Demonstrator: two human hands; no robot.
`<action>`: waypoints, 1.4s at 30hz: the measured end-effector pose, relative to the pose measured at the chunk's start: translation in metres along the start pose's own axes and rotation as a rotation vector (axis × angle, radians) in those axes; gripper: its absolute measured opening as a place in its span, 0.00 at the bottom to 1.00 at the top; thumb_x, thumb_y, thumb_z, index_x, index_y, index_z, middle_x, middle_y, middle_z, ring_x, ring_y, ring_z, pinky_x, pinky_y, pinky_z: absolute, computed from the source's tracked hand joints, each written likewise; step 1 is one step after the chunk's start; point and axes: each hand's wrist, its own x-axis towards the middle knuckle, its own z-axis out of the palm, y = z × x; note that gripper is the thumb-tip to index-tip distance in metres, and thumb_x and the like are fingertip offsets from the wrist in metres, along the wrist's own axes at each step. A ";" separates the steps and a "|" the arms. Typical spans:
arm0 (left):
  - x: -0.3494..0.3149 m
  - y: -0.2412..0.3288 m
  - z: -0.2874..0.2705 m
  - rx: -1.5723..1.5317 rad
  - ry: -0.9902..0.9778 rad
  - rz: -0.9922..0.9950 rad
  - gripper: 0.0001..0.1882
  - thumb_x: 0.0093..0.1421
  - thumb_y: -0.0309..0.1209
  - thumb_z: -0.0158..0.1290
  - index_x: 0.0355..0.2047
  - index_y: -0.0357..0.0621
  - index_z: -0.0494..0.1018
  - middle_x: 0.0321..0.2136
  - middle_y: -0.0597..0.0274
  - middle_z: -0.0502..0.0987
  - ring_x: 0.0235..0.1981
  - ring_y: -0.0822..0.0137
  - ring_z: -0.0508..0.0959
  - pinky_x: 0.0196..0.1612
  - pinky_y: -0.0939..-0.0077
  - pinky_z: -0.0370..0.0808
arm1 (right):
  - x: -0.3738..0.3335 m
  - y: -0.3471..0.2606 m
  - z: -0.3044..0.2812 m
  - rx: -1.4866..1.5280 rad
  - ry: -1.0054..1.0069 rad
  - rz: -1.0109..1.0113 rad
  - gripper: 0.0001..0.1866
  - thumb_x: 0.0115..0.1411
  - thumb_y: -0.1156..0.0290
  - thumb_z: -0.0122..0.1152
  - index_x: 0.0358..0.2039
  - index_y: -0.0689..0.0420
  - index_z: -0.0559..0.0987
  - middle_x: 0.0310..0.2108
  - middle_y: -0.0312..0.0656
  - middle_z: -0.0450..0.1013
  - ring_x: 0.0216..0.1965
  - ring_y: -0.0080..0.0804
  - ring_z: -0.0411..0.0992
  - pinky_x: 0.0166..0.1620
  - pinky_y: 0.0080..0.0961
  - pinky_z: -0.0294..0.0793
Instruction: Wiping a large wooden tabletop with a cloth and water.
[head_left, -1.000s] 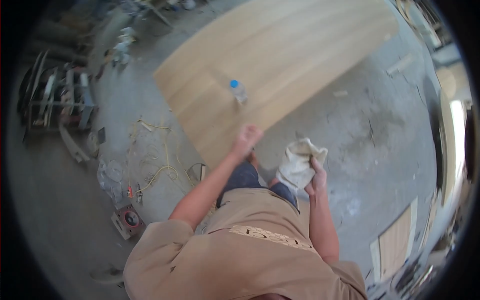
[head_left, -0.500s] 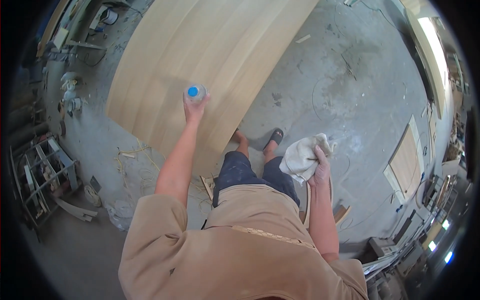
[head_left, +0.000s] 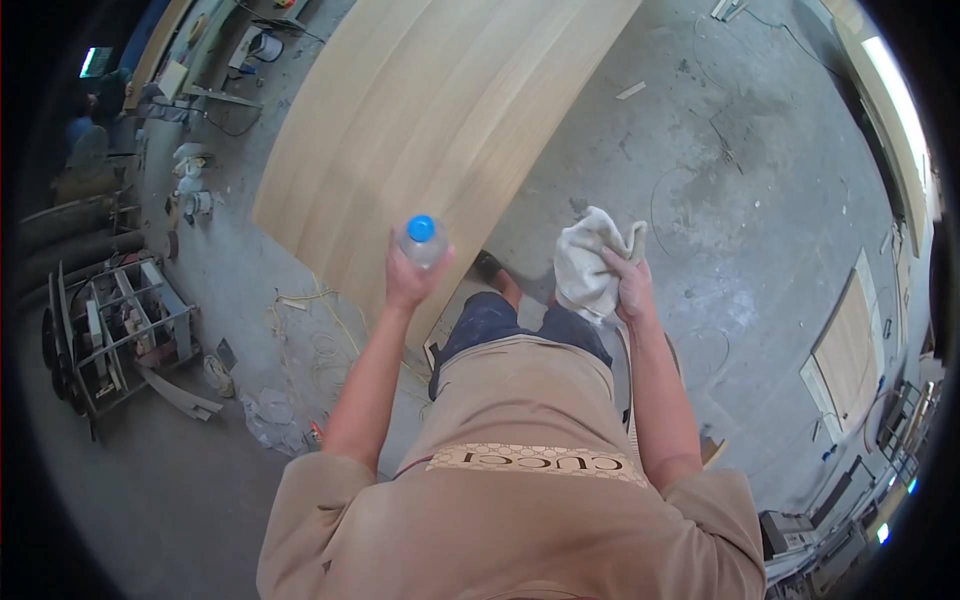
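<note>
My left hand [head_left: 410, 280] is wrapped round a clear plastic bottle [head_left: 424, 249] with a blue cap, held upright over the near part of a wood-grain panel [head_left: 440, 110]. In my right hand [head_left: 630, 285] is a bunched whitish cloth [head_left: 588, 265], its loose end hanging to the left of the fingers. The cloth is held in the air above the floor, to the right of the panel and apart from it. Part of my left palm is hidden behind the bottle.
A metal-framed cart [head_left: 125, 330] with scraps stands at the left. Yellow cord [head_left: 300, 300] lies beside the panel's near left corner. A smaller wooden board [head_left: 848, 340] lies on the floor [head_left: 700, 250] at the right. Crumpled clear plastic [head_left: 272, 418] lies at the lower left.
My left hand has drawn the bottle nearer and a little to the right. My right hand has raised the cloth slightly farther forward. The view has shifted, and my feet have moved.
</note>
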 end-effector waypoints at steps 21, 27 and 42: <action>-0.031 0.223 0.039 0.561 -0.609 -0.261 0.35 0.53 0.50 0.69 0.56 0.46 0.73 0.41 0.48 0.84 0.45 0.45 0.83 0.48 0.55 0.78 | -0.022 -0.032 0.009 0.092 -0.234 0.103 0.16 0.70 0.65 0.63 0.55 0.58 0.76 0.48 0.37 0.77 0.48 0.27 0.77 0.52 0.30 0.80; -0.036 0.234 0.039 0.596 -0.620 -0.294 0.33 0.54 0.51 0.67 0.55 0.45 0.74 0.39 0.49 0.84 0.44 0.47 0.83 0.47 0.53 0.77 | -0.026 -0.030 0.009 0.113 -0.228 0.112 0.16 0.70 0.65 0.63 0.53 0.58 0.76 0.46 0.38 0.78 0.46 0.27 0.78 0.51 0.31 0.80; -0.044 0.220 0.038 0.626 -0.604 -0.307 0.35 0.54 0.52 0.68 0.56 0.46 0.75 0.37 0.51 0.84 0.41 0.49 0.84 0.44 0.55 0.78 | -0.027 -0.023 0.007 0.163 -0.202 0.171 0.15 0.70 0.66 0.64 0.52 0.58 0.77 0.45 0.39 0.78 0.46 0.28 0.79 0.49 0.31 0.81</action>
